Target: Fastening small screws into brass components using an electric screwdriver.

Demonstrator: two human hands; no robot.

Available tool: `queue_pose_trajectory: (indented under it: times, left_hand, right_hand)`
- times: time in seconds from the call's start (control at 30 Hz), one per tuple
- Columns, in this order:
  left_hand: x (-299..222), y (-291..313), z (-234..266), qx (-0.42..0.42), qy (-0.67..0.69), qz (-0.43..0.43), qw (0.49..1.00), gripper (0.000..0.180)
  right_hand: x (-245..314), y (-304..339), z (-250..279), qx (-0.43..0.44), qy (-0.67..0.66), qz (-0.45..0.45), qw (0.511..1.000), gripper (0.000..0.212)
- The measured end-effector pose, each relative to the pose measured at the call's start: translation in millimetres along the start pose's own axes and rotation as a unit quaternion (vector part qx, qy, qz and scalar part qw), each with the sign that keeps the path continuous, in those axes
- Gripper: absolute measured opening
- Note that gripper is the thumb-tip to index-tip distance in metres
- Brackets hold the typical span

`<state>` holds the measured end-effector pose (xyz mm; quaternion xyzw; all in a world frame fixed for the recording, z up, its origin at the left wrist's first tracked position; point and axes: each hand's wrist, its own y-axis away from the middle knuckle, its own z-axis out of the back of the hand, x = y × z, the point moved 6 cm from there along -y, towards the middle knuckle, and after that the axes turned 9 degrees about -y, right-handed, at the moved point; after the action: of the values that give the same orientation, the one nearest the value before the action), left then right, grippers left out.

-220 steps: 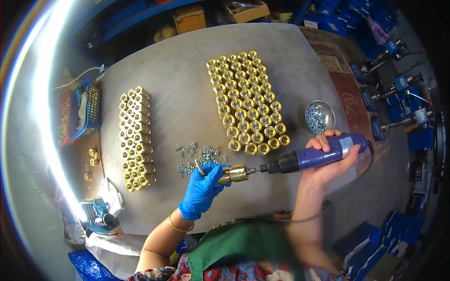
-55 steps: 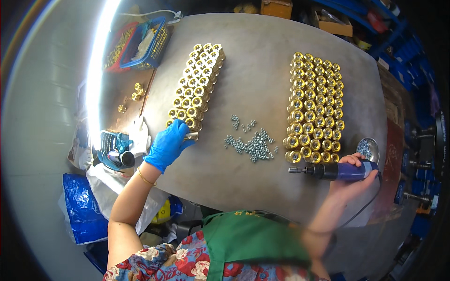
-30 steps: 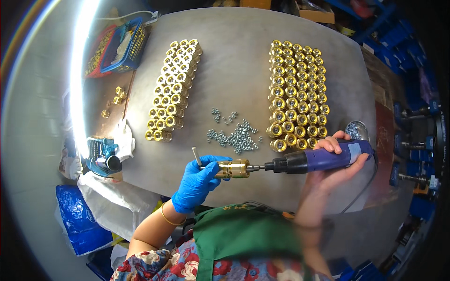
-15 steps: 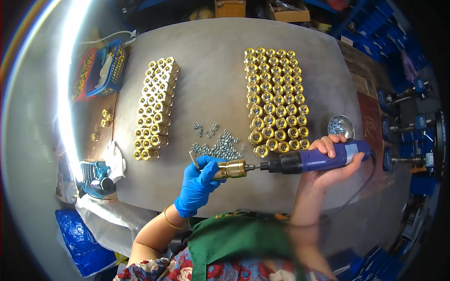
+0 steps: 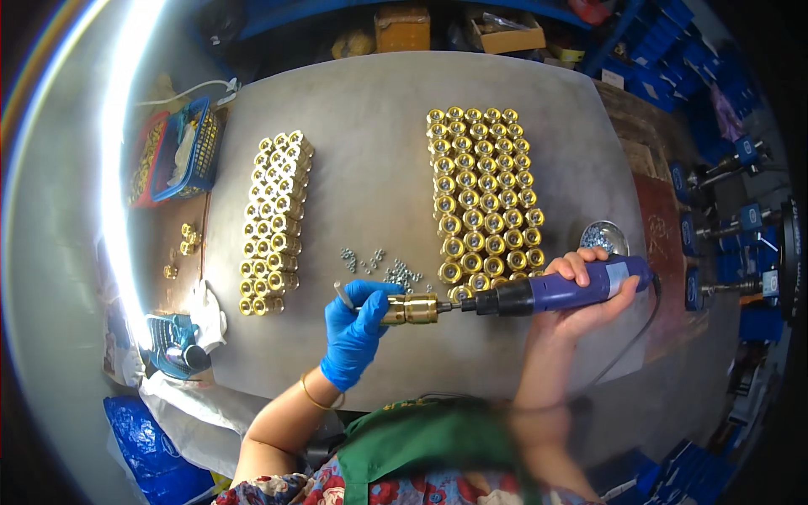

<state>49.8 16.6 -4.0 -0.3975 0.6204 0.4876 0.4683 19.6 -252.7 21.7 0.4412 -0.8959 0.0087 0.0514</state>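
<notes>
My left hand (image 5: 350, 338), in a blue glove, is closed round a brass cylindrical fitting (image 5: 418, 309) held level above the table. A thin grey metal piece (image 5: 342, 295) sticks up between its fingers; what it belongs to is hidden. My bare right hand (image 5: 579, 295) grips a purple electric screwdriver (image 5: 555, 290) lying sideways, its fingers wrapped over the body. The screwdriver's bit (image 5: 451, 306) reaches into the fitting's right end; its tip is out of sight. Behind the fitting lies a loose heap of small silvery nuts (image 5: 402, 274), partly covered by my left hand and the fitting.
Upright brass fittings stand in a narrow block (image 5: 273, 219) at left and a wider block (image 5: 481, 181) at right on the grey table (image 5: 362, 135). A metal bowl (image 5: 619, 236) of small parts sits beyond my right hand. Baskets (image 5: 198, 160) and a white glove (image 5: 206, 316) lie left.
The whole view has shifted, so the table and blocks appear lower. The thin grey piece stands at a slightly different angle. Both hands keep their holds, with the bit still in the fitting.
</notes>
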Motion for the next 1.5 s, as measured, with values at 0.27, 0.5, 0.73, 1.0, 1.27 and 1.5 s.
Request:
queue_pose_trajectory:
  times: [0.27, 0.5, 0.73, 1.0, 1.27, 1.5]
  left_hand:
    - [-64.1, -162.0, 3.8, -0.02, -0.305, -0.221, 0.926, 0.083]
    - [-42.9, -276.1, -35.6, 0.046, -0.484, -0.302, 0.82, 0.085]
    - [-35.3, -295.2, -51.1, 0.074, -0.521, -0.313, 0.791, 0.066]
    - [-52.9, -278.6, -34.6, 0.087, -0.44, -0.225, 0.865, 0.035]
    - [2.7, -123.2, 79.0, -0.009, -0.38, -0.083, 0.921, 0.02]
    - [34.4, -86.7, 89.0, -0.118, -0.613, -0.057, 0.779, 0.032]
  right_hand:
    - [60.3, -1.4, -31.1, 0.062, 0.05, 0.17, 0.982, 0.052]
    - [60.9, 9.0, -15.5, 0.012, 0.153, 0.177, 0.972, 0.048]
    - [64.4, 5.9, -11.0, -0.001, 0.16, 0.191, 0.969, 0.049]
    - [56.4, 10.4, -12.1, -0.005, 0.155, 0.164, 0.974, 0.048]
    - [48.6, 14.1, -6.4, 0.026, 0.143, 0.105, 0.984, 0.047]
    - [27.8, 25.4, -14.6, 0.033, 0.162, 0.065, 0.984, 0.049]
